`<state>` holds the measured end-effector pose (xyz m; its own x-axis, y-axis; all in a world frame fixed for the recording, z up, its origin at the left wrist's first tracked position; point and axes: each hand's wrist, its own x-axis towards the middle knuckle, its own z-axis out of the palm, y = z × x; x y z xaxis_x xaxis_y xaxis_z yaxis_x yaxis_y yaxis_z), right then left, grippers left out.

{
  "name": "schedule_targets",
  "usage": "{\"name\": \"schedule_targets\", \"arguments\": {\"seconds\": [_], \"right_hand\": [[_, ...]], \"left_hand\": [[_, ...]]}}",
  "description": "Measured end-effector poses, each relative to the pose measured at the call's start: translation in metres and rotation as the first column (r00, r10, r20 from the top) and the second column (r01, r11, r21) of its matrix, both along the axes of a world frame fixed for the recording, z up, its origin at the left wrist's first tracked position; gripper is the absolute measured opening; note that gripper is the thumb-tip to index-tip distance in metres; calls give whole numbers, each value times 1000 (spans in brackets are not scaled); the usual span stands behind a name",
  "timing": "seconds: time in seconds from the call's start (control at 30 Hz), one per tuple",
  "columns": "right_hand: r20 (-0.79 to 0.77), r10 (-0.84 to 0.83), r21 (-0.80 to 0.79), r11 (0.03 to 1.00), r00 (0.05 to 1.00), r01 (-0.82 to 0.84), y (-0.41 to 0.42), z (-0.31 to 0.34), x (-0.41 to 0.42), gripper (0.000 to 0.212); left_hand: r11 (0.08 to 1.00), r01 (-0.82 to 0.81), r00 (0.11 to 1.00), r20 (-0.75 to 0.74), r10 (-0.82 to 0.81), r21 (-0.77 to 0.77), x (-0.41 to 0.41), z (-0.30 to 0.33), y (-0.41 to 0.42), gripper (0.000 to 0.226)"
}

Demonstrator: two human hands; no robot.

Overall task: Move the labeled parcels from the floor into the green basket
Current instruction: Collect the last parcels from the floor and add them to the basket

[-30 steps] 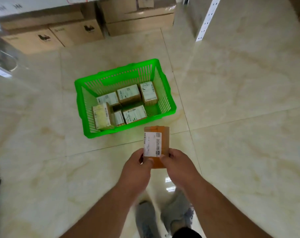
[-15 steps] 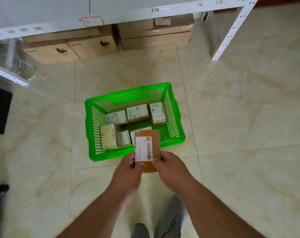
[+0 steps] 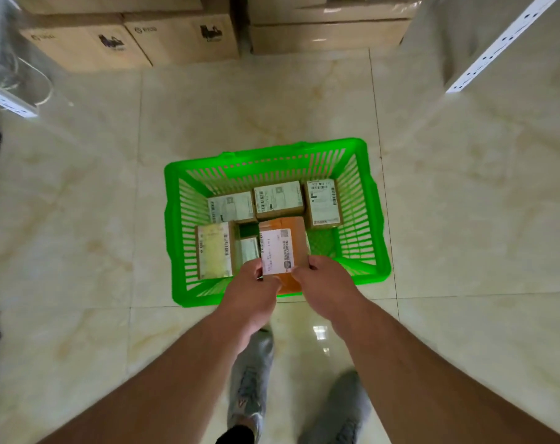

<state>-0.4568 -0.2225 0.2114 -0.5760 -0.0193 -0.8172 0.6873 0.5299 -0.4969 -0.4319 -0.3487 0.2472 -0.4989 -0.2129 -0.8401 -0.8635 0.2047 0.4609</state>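
Parcel (image 3: pixel 283 248) now over basket (image 3: pixel 362 200), between hands (image 3: pixel 285 283)

This looks like a storeroom or small parcel warehouse. Plain brown cartons (image 3: pixel 182 36) with printed logos are stacked on the floor at twelve o'clock, packed side by side beneath shelving. A white perforated steel upright (image 3: pixel 499 46), the kind used in bolt-together racking, slants down at two o'clock. The polished cream floor tiles (image 3: pixel 464 219) carry a green plastic basket (image 3: pixel 362 270) at the centre, filled with small cardboard parcels (image 3: pixel 278 198) bearing barcoded shipping labels.
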Motion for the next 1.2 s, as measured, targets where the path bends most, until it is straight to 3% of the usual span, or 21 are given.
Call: {"name": "schedule_targets", "arguments": {"seconds": [0.43,0.6,0.67,0.77,0.93,1.2], "right_hand": [[59,68,25,997,996,-70,-35,-84,-38,34],[68,157,43,986,985,-161,-40,-91,-34,15],[93,155,64,985,984,-161,-36,-88,-34,27],[108,90,68,993,990,-98,-28,-71,-30,49],[42,-14,60,998,999,11,-3,-35,-18,29],[65,-379,98,923,923,372,57,30,54,44]], "left_hand": [[999,31,998,45,-32,15,-43,-92,-21,37],[999,36,997,68,-35,-22,-38,-106,-26,33],[996,68,995,82,-63,-54,-34,-105,-26,34],[990,120,990,86,-113,-78,-27,-97,-24,37],[972,206,978,55,-201,-116,-23,-70,-10,44],[882,468,883,3,-469,-47,-17,-21,59,54]]}}
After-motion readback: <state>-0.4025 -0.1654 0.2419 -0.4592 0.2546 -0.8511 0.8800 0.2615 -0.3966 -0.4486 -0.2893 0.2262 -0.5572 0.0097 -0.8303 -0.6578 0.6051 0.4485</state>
